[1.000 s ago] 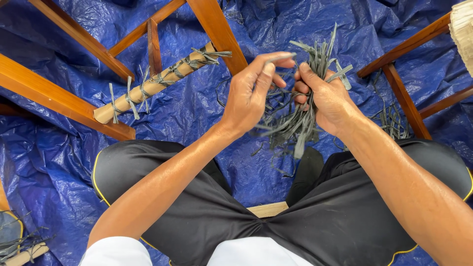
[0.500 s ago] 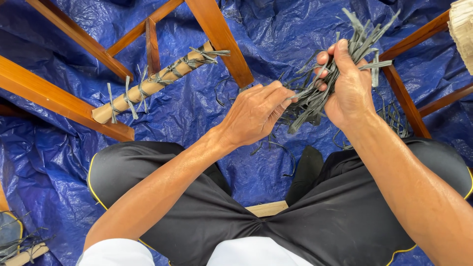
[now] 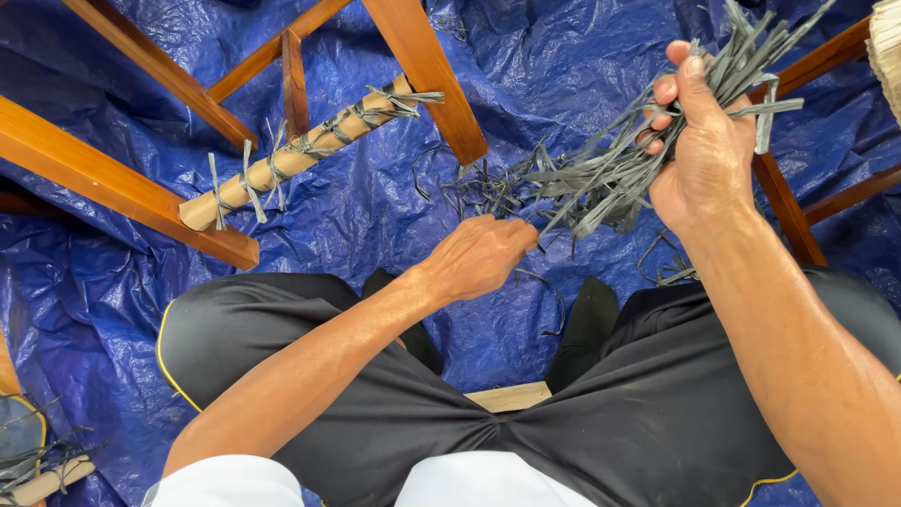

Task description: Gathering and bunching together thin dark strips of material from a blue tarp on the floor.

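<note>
fingers of right hand (image 3: 709, 155) clamp one grey strip bundle (image 3: 619, 169); left hand (image 3: 479, 255) pinches one strip.

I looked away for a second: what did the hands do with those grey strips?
The right hand lifted the bunch of grey strips up and to the right. The left hand came off the bunch and dropped lower, pinching its trailing ends. The wrapped roll and wooden frame stayed put.
</note>
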